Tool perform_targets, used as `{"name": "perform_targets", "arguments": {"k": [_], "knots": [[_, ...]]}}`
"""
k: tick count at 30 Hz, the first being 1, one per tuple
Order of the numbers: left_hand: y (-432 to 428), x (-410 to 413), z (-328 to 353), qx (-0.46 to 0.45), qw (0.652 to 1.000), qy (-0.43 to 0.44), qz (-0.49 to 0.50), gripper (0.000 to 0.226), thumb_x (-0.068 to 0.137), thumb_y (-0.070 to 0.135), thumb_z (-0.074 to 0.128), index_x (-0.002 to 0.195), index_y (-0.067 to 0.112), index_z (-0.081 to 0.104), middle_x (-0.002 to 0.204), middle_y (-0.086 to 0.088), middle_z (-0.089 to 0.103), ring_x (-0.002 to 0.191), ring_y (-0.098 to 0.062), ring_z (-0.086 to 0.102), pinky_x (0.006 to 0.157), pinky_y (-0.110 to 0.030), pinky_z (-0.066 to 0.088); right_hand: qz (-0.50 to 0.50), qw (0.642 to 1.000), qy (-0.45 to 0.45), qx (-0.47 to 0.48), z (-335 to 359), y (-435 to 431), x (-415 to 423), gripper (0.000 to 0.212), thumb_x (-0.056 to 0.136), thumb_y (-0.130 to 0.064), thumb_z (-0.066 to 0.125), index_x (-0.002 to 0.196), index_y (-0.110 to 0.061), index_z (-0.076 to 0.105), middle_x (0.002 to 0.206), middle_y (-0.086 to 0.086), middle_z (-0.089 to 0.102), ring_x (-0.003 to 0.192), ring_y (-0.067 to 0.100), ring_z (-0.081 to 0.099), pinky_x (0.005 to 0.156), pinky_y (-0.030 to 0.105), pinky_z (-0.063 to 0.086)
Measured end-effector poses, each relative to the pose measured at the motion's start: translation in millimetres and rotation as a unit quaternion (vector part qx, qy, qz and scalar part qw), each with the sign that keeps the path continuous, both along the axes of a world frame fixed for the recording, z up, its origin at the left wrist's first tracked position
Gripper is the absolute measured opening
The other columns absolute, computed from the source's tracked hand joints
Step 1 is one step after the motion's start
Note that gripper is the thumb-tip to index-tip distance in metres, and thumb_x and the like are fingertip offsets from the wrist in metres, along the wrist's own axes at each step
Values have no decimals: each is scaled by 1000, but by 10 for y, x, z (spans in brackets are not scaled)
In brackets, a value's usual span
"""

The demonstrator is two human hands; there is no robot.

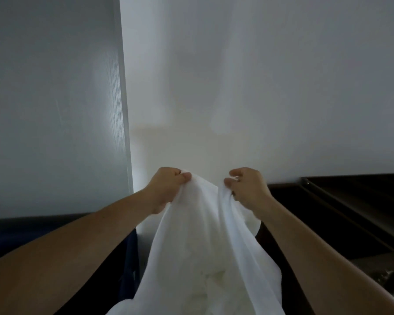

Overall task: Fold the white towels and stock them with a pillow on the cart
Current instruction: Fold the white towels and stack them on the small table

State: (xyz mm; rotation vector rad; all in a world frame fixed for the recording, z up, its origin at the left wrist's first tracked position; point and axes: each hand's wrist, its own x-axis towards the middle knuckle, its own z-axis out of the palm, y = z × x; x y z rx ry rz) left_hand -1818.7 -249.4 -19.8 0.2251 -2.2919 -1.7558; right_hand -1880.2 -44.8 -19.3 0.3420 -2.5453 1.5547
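Head view: both hands are raised side by side in the lower middle of the frame, each clenched on the top edge of a white towel (pixel 205 246). The left hand (pixel 166 187) has its fingers (pixel 187 176) curled tight over a bunched corner of the cloth. The right hand (pixel 248 192) pinches the other gathered part between thumb and curled fingers. A short sagging span of towel runs between the two grips, which are near each other but apart. From the fingers the towel hangs loose and crumpled between the forearms and runs off the bottom edge of the frame. Behind it stands a white wall (pixel 259 87), with a grey wood-grain panel (pixel 55 110) filling the upper left. Dark furniture (pixel 350 201) sits at the right.
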Motion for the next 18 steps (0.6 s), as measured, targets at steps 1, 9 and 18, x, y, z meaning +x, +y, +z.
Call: {"name": "perform_targets", "arguments": {"k": [1, 9, 18], "knots": [[116, -5, -24, -59, 998, 18, 10, 29, 99, 20, 58, 76, 3, 57, 67, -8, 44, 59, -19, 40, 56, -29, 33, 9, 1000, -1, -7, -19, -91, 85, 34, 87, -18, 73, 118, -6, 66, 90, 10, 73, 66, 21, 69, 74, 37, 59], [432, 30, -224, -337, 938, 58, -52, 38, 106, 20, 32, 72, 19, 47, 69, 6, 51, 60, -8, 45, 51, -15, 32, 124, 982, -114, -90, 12, -257, 231, 10, 87, 10, 56, 91, 11, 65, 93, 36, 68, 83, 42, 72, 78, 47, 62], [346, 114, -285, -174, 979, 27, -101, 31, 100, 10, 39, 76, 10, 58, 70, 2, 53, 65, -13, 45, 64, -28, 38, 146, 989, 7, -10, -150, -130, 176, 8, 86, -15, 77, 88, -13, 70, 74, 5, 76, 69, 24, 74, 65, 32, 61]]}}
